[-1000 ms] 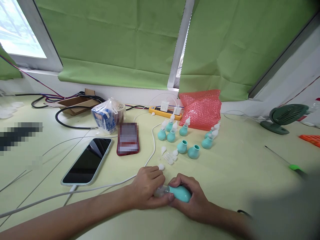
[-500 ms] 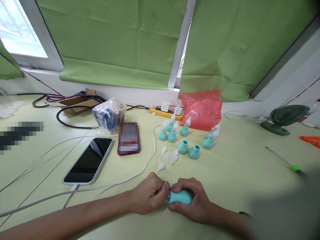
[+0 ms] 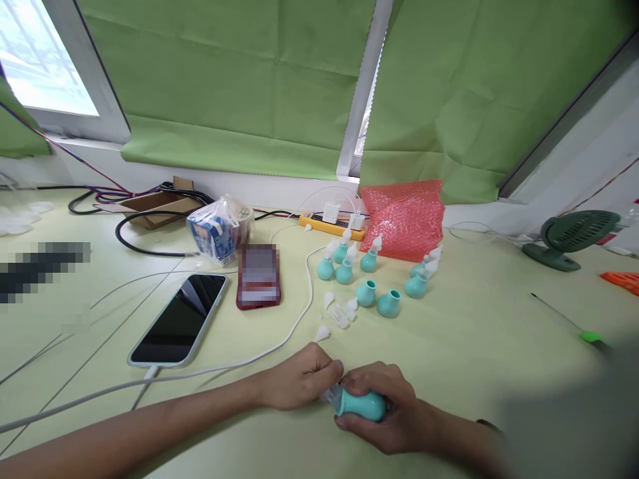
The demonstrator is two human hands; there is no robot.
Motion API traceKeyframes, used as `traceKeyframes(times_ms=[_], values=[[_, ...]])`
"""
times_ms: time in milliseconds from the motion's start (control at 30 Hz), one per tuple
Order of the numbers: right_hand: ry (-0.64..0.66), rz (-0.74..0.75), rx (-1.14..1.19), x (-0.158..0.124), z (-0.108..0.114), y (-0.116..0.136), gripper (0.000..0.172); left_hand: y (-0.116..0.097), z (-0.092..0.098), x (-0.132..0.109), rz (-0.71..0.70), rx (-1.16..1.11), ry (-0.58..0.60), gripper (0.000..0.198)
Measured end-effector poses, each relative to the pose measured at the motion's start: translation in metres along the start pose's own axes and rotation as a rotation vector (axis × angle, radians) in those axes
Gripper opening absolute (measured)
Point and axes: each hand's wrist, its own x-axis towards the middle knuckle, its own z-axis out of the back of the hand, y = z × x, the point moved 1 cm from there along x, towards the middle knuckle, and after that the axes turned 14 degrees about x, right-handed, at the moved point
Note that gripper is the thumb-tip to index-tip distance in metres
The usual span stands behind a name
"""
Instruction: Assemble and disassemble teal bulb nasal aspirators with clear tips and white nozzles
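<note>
My right hand (image 3: 389, 406) is wrapped round a teal bulb (image 3: 363, 405) lying on its side, its neck toward the left. A clear piece (image 3: 332, 395) sits at the neck of this bulb, beside my left hand (image 3: 304, 376). My left fingers are closed; what they hold, if anything, is hidden. Beyond my hands stand two open teal bulbs (image 3: 389, 303) without tips. Several more bulbs (image 3: 344, 271) with white tips stand behind them. Loose white tips (image 3: 323, 332) and small clear pieces (image 3: 341, 315) lie on the yellow-green table.
A phone (image 3: 178, 320) and a red-edged phone (image 3: 258, 276) lie at the left, with a white cable (image 3: 272, 347) crossing the table. Behind are a bagged blue package (image 3: 213, 233), a power strip (image 3: 332, 226) and red bubble wrap (image 3: 403, 219). At right are a green fan (image 3: 574, 233) and a screwdriver (image 3: 593, 338).
My right hand and the bulb have shifted slightly down. The clear piece at the neck now shows more plainly below my left fingers.
</note>
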Motion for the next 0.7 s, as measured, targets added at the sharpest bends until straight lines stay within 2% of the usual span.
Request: traceKeyframes(times_ms=[67,100,167,333,400,467,567,700], values=[[0.170,0.053,0.009,0.003,0.003,0.003,0.017,0.004,0.000,0.002,0.096,-0.171,0.034,0.041],[0.251,0.072,0.004,0.004,0.004,0.005,0.014,0.006,0.000,0.003,0.142,-0.246,0.014,0.041],[0.321,0.086,-0.010,0.007,0.005,0.006,0.016,0.008,0.003,0.006,0.179,-0.309,-0.106,0.042],[0.124,0.088,0.046,0.010,0.002,0.000,0.031,0.017,0.015,0.012,0.126,-0.141,-0.551,0.033],[0.103,0.067,0.067,0.011,0.001,-0.001,0.030,0.022,0.020,0.013,0.130,-0.057,-0.657,0.023],[0.095,0.043,0.062,0.013,0.001,-0.002,0.029,0.026,0.023,0.014,0.140,0.017,-0.691,0.018],[0.071,0.002,0.037,0.014,0.002,-0.002,0.029,0.030,0.025,0.016,0.156,0.154,-0.673,0.019],[-0.072,-0.017,0.042,0.016,0.004,-0.008,0.025,0.030,0.024,0.016,0.146,0.279,-0.617,0.026]])
